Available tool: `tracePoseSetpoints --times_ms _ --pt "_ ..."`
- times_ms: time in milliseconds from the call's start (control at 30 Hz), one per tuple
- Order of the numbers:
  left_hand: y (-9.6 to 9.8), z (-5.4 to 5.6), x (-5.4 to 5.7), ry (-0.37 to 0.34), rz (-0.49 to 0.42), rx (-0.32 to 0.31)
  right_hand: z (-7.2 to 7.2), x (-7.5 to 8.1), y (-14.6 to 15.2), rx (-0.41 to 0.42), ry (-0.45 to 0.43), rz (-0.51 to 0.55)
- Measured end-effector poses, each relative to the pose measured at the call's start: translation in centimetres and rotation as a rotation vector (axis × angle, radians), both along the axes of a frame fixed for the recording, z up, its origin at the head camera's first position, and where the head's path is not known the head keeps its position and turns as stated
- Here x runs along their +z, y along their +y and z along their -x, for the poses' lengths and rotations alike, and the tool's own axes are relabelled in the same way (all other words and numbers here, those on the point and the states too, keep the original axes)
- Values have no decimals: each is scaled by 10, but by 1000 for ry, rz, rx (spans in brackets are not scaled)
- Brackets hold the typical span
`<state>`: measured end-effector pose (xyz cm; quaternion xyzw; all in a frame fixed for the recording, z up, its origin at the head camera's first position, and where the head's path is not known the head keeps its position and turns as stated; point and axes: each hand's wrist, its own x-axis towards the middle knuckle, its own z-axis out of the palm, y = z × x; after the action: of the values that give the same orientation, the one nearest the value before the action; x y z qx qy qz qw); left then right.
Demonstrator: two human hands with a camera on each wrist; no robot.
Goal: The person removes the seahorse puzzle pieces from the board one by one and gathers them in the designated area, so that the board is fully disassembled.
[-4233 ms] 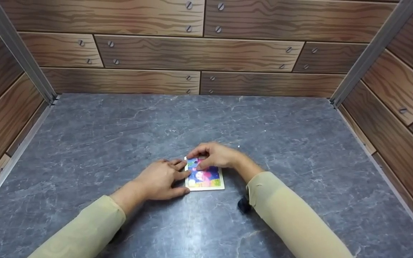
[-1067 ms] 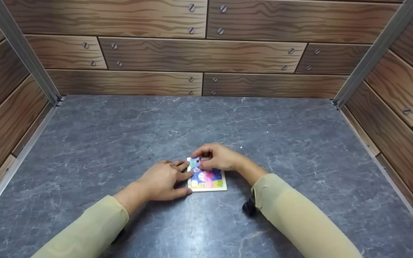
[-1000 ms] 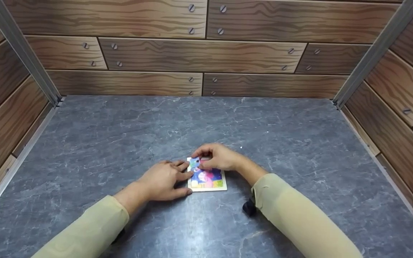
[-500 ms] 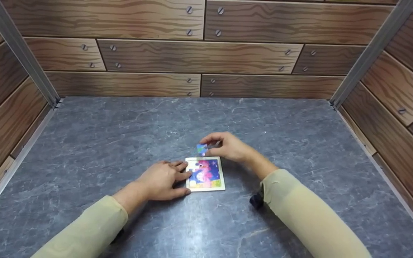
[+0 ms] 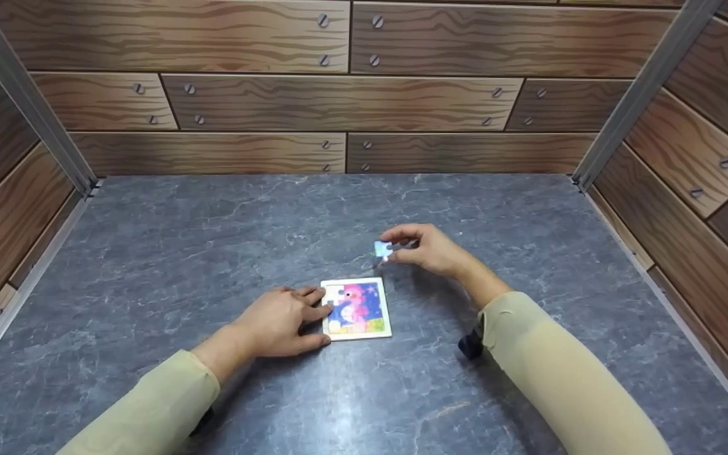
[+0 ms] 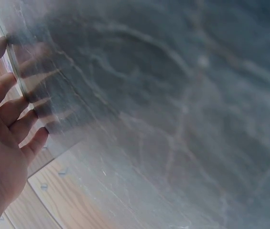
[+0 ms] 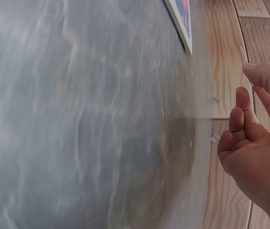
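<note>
On a grey marbled tabletop [image 5: 212,240], a puzzle board [image 5: 386,319] lies with wood-print walls [image 5: 263,101] and metal posts [image 5: 29,101] well beyond it, the left hand [image 5: 279,319] touching its left edge with fingers spread, the right hand [image 5: 436,251] pinching a puzzle piece [image 5: 381,249] just past its far right corner.

Puzzle board [image 5: 364,336] print's too tiny to really read in the head view, and the left hand's [image 5: 282,321] fingertips cover bits of its 9 o'clock edge. Same with the puzzle piece [image 5: 382,248], too small. The black thing [image 5: 470,344] around 4:30 is half behind the right sleeve [image 5: 560,360], no clue what it is. In the right wrist view the tabletop [image 7: 77,119] is all smeary and the board's chopped off near 1 o'clock.
</note>
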<state>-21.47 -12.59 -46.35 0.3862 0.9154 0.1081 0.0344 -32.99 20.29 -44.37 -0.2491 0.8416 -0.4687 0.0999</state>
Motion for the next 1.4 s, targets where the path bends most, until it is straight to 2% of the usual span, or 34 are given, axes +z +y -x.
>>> tracePoseSetpoints --times_ms 433,600,967,1200,1400 --pt "2 1 1 13 3 -16 8 -9 26 -20 -9 55" --pt "4 2 2 11 6 -17 10 -12 32 -49 -11 42" --pt "4 2 4 7 24 -1 17 -18 37 -80 -46 44" --pt "2 1 1 21 11 -7 14 -15 32 -95 -65 0" --pt "1 0 0 19 5 -10 16 -20 31 -92 -82 1"
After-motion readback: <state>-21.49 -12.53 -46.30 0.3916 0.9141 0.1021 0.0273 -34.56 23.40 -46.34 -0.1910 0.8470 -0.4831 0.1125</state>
